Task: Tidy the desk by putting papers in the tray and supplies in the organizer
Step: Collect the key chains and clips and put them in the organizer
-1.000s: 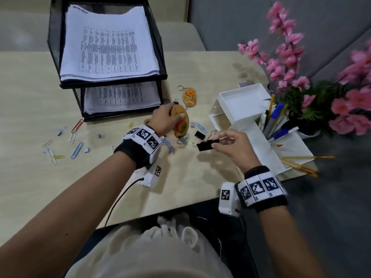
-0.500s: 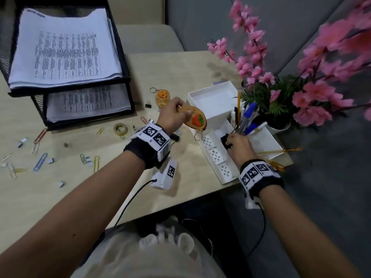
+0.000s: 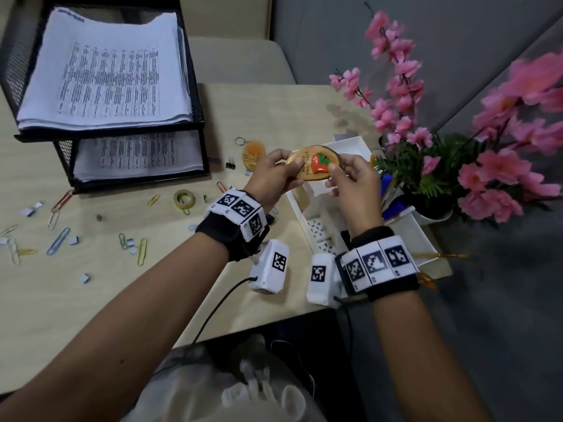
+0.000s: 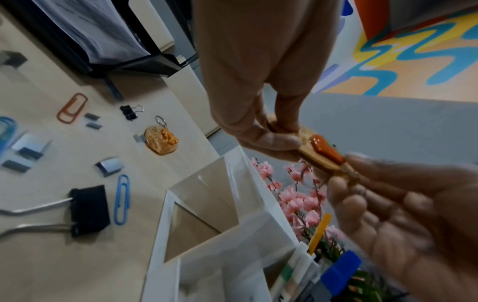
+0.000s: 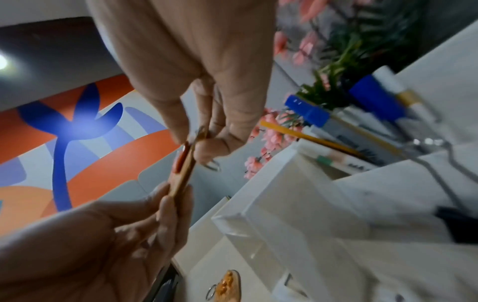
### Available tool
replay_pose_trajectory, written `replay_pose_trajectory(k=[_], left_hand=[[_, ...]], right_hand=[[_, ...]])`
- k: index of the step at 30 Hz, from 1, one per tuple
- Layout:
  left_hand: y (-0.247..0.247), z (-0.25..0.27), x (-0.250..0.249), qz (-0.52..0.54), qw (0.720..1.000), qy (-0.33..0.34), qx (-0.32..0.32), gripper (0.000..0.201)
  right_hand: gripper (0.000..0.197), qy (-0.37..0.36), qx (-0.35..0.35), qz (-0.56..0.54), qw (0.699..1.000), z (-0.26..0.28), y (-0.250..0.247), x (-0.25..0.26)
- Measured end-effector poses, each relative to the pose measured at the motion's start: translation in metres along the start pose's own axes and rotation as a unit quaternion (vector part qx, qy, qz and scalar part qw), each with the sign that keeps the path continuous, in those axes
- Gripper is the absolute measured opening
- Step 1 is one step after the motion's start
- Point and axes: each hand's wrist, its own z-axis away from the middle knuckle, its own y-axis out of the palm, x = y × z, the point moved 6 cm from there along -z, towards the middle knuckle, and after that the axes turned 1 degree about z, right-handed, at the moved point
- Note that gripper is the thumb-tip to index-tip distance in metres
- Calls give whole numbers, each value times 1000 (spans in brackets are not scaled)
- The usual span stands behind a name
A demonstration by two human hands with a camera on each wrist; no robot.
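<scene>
Both the left hand (image 3: pixel 275 175) and right hand (image 3: pixel 355 181) pinch the strawberry keychain (image 3: pixel 313 162) above the white organizer (image 3: pixel 350 144)

Both hands (image 3: pixel 275 175) (fingers apparently curled) pinching.

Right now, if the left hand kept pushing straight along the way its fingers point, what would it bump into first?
Probably the right hand. The left hand points across the strawberry keychain that both hands pinch, above the white organizer. Depth is unclear, so it might slip past.
</scene>
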Motion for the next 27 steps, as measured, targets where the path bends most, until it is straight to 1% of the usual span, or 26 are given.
replay_pose_trajectory(k=[2,4,6,7,8,9,10,11,12,13,14,15,17,19,21,22,23,24,26,27], left_hand=[[0,-5,-4,-29,1000,0,6,23],[-9,-16,-8,-113,994,2,-12,24],[-27,-35,-10,-209,976,5,-56,28],[-36,-46,-12,-265,961,10,-78,29],[-44,-54,-14,-336,937,17,-99,26],[-49,-61,-15,-404,907,6,-117,16],[-56,-70,-15,-471,872,0,-132,11],[-60,-80,-13,-519,844,-4,-134,22],[-63,-90,-9,-555,822,-13,-125,32],[-63,-96,-6,-580,806,-24,-115,40],[-63,-105,-1,-602,791,-27,-103,46],[-61,-110,3,-630,771,-30,-85,52],[-60,-123,17,-675,735,-40,-45,59],[-62,-132,25,-694,717,-55,-32,57],[-60,-129,21,-707,704,-71,-17,41],[-59,-125,18,-711,699,-76,-13,41],[-58,-120,15,-711,698,-83,-12,48],[-60,-119,17,-704,704,-87,-20,57],[-67,-116,20,-689,716,-97,-53,72],[-70,-112,21,-687,717,-100,-66,76]], right_hand=[[12,-26,-9,15,1000,-15,2,10],[8,-50,-22,42,998,-31,-2,18],[12,-77,-48,100,991,-48,-10,23],[14,-89,-47,141,985,-56,-12,25],[16,-97,-31,189,977,-64,-11,26],[18,-98,1,233,968,-71,-7,24],[19,-91,48,264,959,-77,-2,20],[19,-75,99,288,950,-81,4,15],[20,-56,147,305,939,-83,10,9],[21,-38,185,312,931,-84,15,4],[23,-22,209,310,927,-85,19,-1],[24,-11,217,310,926,-86,22,-5],[29,1,216,327,920,-86,24,-13],[39,0,219,346,912,-83,27,-21],[45,-20,222,361,906,-81,28,-24],[47,-26,223,366,903,-79,29,-25],[48,-27,226,371,900,-78,29,-26],[49,-28,229,378,897,-76,29,-27],[47,-35,232,386,892,-71,30,-29],[45,-40,231,383,893,-69,31,-28]])
